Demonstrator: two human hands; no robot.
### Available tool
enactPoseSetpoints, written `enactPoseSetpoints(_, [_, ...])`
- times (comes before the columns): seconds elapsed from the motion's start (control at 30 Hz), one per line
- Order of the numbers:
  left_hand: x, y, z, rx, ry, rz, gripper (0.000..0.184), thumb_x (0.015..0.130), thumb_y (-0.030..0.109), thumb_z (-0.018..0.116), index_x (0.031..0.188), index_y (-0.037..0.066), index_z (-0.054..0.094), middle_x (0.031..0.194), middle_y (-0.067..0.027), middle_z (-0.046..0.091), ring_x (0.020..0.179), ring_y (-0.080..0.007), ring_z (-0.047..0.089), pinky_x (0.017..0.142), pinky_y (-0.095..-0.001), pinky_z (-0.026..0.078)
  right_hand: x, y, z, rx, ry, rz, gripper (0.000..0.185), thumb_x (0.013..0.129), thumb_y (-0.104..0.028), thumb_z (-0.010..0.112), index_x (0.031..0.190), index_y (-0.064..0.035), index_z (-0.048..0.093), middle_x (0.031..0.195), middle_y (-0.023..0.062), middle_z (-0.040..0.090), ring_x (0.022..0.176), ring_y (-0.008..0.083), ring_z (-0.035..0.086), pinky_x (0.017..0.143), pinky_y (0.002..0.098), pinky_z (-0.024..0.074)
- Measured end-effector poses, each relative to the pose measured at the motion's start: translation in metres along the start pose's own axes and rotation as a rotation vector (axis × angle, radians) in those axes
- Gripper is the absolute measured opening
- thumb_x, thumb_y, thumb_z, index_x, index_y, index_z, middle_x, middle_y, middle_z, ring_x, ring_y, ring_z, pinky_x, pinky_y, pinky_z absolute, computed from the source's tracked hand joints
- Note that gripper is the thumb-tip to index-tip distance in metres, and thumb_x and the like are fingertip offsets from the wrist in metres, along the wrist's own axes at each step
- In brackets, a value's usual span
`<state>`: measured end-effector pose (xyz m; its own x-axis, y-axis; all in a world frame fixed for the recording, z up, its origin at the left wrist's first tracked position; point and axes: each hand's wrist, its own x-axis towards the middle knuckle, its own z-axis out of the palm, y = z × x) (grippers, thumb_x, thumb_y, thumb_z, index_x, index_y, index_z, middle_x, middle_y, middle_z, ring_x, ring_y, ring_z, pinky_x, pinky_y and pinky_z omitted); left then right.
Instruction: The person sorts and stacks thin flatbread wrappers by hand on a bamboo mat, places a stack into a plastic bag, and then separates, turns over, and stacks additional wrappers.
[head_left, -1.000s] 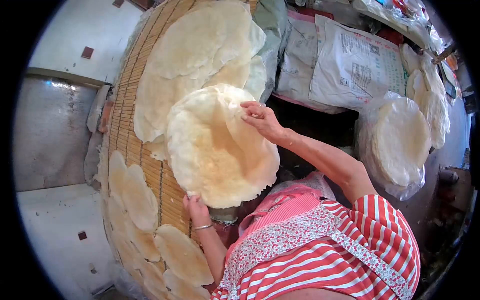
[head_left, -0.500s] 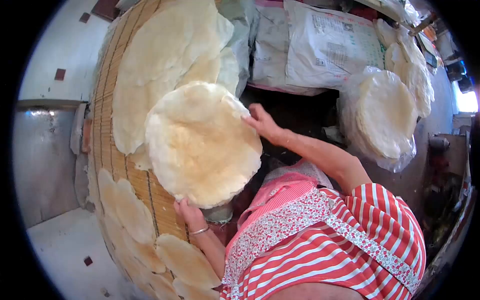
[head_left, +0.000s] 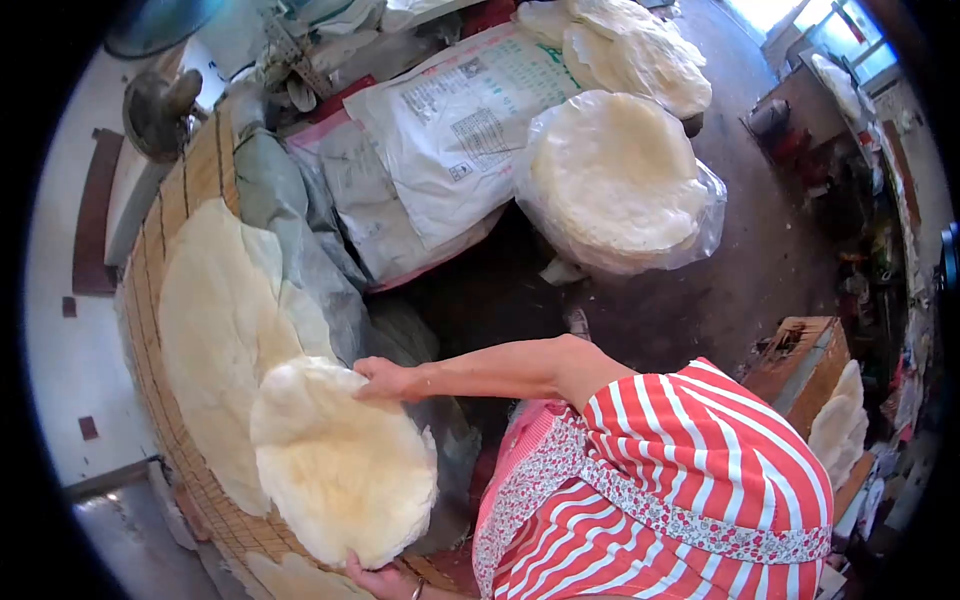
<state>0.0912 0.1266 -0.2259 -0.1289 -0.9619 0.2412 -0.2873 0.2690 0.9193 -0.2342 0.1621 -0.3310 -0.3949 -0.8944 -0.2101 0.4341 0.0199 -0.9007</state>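
Observation:
A stack of thin, round flatbreads (head_left: 340,460), pale with a faint brown middle, is between my two hands. My right hand (head_left: 390,380) grips its upper edge, thumb on top. On the lower edge is my left hand (head_left: 378,578), a bracelet at its wrist, thumb over the rim and its other fingers partly hidden underneath. Behind and beside the stack, larger overlapping flatbread sheets (head_left: 215,340) lie on a slatted bamboo mat (head_left: 150,300). Another flatbread (head_left: 300,580) shows below the stack at the bottom of the view.
White printed sacks (head_left: 450,130) lie beyond the mat. A plastic-wrapped pile of flatbreads (head_left: 615,180) stands to their right, with more flatbreads (head_left: 640,55) behind. A wooden box (head_left: 800,370) is at my right, and a grey-green plastic sheet (head_left: 285,220) borders the mat.
My view has swung to the right, so the sacks and wrapped pile appear further left. Both hands still hold the flatbread stack, which now sits lower in view.

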Motion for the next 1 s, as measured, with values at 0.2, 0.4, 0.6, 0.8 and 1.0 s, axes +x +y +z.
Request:
enactPoseSetpoints(0.2, [0.029, 0.165, 0.062, 0.272, -0.059, 0.441, 0.021, 0.070, 0.006, 0.051, 0.083, -0.007, 0.061, 0.079, -0.0193, 0.056, 0.072, -0.0296, 0.054, 0.067, -0.0360, 0.047, -0.016, -0.050, -0.022, 0.271, -0.066, -0.003, 0.018, 0.066, -0.009, 0.062, 0.079, -0.0003, 0.054, 0.072, 0.0055, 0.055, 0.069, 0.0139, 0.052, 0.059, 0.0298, 0.0422])
enactPoseSetpoints(0.4, [-0.013, 0.290, 0.194, 0.129, -0.292, 0.704, 0.032, 0.068, 0.017, 0.055, 0.089, -0.008, 0.058, 0.094, -0.0199, 0.054, 0.083, -0.0300, 0.053, 0.076, -0.0397, 0.044, -0.086, -0.125, -0.126, 0.349, 0.122, -0.278, 0.014, 0.066, -0.007, 0.063, 0.075, -0.0009, 0.053, 0.068, 0.0030, 0.054, 0.063, 0.0102, 0.050, 0.053, 0.0276, 0.0416])
enactPoseSetpoints(0.6, [-0.072, 0.316, 0.310, 0.360, -0.532, 1.319, 0.032, 0.076, 0.013, 0.051, 0.104, -0.004, 0.049, 0.102, -0.0180, 0.051, 0.095, -0.0286, 0.050, 0.083, -0.0389, 0.041, -0.230, -0.189, -0.324, 0.116, 0.515, -0.683, 0.013, 0.076, -0.013, 0.061, 0.083, -0.0051, 0.055, 0.071, -0.0005, 0.056, 0.060, 0.0065, 0.051, 0.051, 0.0218, 0.0436])
enactPoseSetpoints(0.8, [-0.158, 0.249, 0.464, -0.638, -1.000, -0.146, 0.037, 0.070, -0.003, 0.053, 0.107, 0.000, 0.047, 0.104, -0.0103, 0.053, 0.091, -0.0196, 0.053, 0.078, -0.0308, 0.045, -0.351, -0.163, -0.425, 0.123, 1.025, -0.656, 0.022, 0.073, -0.017, 0.062, 0.087, -0.0033, 0.051, 0.079, 0.0026, 0.053, 0.069, 0.0081, 0.049, 0.061, 0.0243, 0.0424])
enactPoseSetpoints(1.0, [-0.213, 0.039, 0.560, -0.489, -1.129, -0.704, 0.042, 0.070, -0.016, 0.051, 0.108, -0.001, 0.044, 0.106, -0.0107, 0.052, 0.093, -0.0219, 0.053, 0.080, -0.0320, 0.046, -0.350, 0.007, -0.499, -0.178, 1.380, 0.063, 0.027, 0.080, -0.026, 0.052, 0.093, -0.0021, 0.047, 0.088, 0.0058, 0.052, 0.082, 0.0156, 0.050, 0.073, 0.0301, 0.0408])
